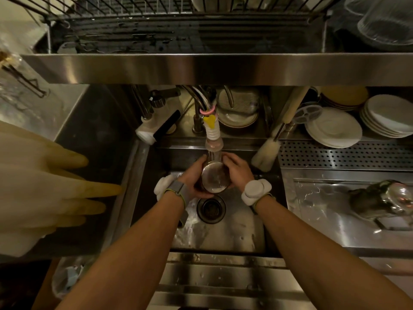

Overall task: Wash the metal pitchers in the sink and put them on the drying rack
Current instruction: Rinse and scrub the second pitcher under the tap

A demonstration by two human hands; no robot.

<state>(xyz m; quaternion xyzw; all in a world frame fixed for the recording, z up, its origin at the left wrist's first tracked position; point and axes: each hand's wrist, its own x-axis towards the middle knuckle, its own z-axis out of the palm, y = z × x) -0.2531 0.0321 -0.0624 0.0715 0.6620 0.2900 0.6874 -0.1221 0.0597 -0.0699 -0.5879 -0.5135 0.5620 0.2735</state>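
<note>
A small metal pitcher (215,178) is held over the sink (234,233), tilted so its round base faces me. Its mouth points up toward the faucet nozzle (213,139), which has a white ribbed hose and a yellow tag. My left hand (196,177) wraps the pitcher's left side. My right hand (237,171) grips its right side. Both wrists carry white sensor bands. The sink drain (211,209) lies just below the pitcher. The wire drying rack (156,21) sits on the steel shelf above the sink.
Yellowish rubber gloves (44,189) hang at the left. A bottle brush (266,155) leans at the sink's back right. Stacked white plates (335,128) stand on the perforated shelf at the right. A shiny metal object (386,200) lies on the right counter. Clear containers (386,21) sit top right.
</note>
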